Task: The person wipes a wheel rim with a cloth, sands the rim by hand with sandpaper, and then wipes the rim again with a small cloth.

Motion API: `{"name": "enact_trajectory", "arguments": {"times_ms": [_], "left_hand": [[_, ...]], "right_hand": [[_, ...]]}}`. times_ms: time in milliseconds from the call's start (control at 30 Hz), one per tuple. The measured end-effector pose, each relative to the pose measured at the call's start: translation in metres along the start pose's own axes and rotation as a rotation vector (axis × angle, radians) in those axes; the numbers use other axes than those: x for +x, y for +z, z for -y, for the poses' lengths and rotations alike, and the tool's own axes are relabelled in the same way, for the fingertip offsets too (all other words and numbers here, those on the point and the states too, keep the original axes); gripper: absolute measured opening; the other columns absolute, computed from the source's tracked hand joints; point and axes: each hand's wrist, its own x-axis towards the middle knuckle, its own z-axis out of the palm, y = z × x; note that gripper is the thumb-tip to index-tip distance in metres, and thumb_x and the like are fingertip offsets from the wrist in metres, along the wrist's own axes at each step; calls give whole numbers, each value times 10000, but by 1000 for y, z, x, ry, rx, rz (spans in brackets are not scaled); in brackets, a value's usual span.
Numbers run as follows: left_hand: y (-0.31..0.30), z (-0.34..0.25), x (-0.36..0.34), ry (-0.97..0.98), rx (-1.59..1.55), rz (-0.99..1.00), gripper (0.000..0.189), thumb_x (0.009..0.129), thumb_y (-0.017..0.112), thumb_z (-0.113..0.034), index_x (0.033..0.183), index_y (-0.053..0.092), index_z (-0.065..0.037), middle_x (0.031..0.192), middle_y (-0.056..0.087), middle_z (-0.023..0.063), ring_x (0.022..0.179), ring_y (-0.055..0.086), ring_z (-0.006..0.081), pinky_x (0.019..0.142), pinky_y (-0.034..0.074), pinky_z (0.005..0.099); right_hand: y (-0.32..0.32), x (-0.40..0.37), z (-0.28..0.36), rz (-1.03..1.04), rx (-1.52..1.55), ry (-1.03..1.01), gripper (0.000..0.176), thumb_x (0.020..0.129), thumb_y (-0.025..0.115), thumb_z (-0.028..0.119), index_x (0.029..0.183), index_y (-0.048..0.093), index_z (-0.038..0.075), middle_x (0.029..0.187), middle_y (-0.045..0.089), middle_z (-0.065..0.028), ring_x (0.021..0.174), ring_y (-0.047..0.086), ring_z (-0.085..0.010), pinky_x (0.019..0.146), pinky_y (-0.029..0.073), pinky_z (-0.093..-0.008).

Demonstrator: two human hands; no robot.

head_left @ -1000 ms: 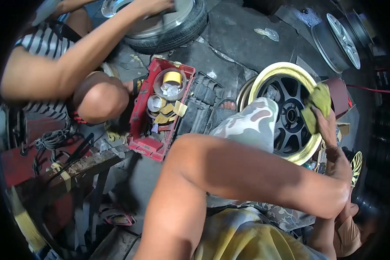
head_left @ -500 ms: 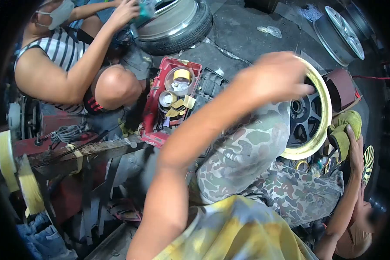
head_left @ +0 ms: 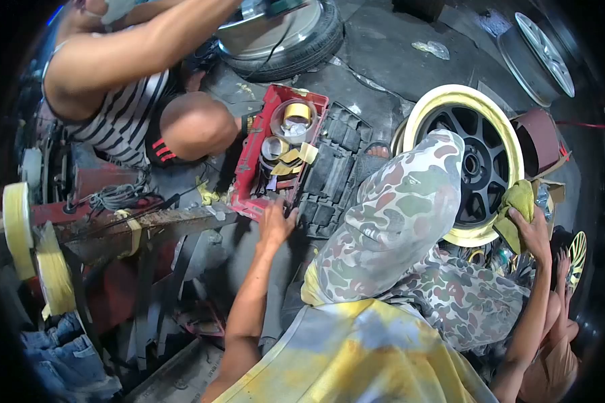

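My left hand (head_left: 275,225) is at the near end of a red toolbox (head_left: 243,201), thumb and fingers apart and nothing visible in the grasp. Inside the box are tape rolls (head_left: 298,111), yellow scraps (head_left: 290,161) and a clear tub (head_left: 280,129). My right hand (head_left: 532,234) grips a yellow-green cloth (head_left: 515,208) against or just beside the lower right rim of a wheel (head_left: 517,144). That wheel has black spokes and a pale yellow rim, and it leans behind my camouflage-clad knee (head_left: 410,195), which hides part of it.
At upper left a co-worker in a striped top (head_left: 124,107) squats by a tire (head_left: 316,50). A black molded case half (head_left: 329,174) lies beside the toolbox. More wheels (head_left: 544,57) stand at upper right. On the left, yellow tape rolls (head_left: 17,228) hang by a metal beam (head_left: 168,225).
My left hand has left the wheel's top and come down left to the toolbox. My right hand has brought the cloth left toward the rim. The co-worker's arm has shifted up and right.
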Motion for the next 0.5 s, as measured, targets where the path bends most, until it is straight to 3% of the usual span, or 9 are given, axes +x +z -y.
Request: {"name": "enact_trajectory", "arguments": {"times_ms": [233,367,500], "left_hand": [[1,16,23,-111,-101,-98,300,887,723,-267,949,654,19,949,675,239,924,653,439,792,509,534],[11,35,72,121,114,-314,336,818,780,-195,1060,624,-21,1086,603,199,967,646,439,769,538,524],[19,38,110,156,199,-185,505,761,820,-150,1201,584,-70,1214,547,215,1074,621,434,833,538,531]], "right_hand": [[14,-8,-1,-16,-23,-26,362,948,708,246,1178,646,-26,1019,712,-85,903,663,-154,833,523,-323],[29,-10,9,-20,-5,-14,346,950,705,235,1163,651,-33,997,714,-83,878,665,-143,806,530,-313],[47,1,22,-9,-3,-17,338,949,707,228,1145,658,-43,983,719,-80,862,670,-141,792,534,-308]]}}
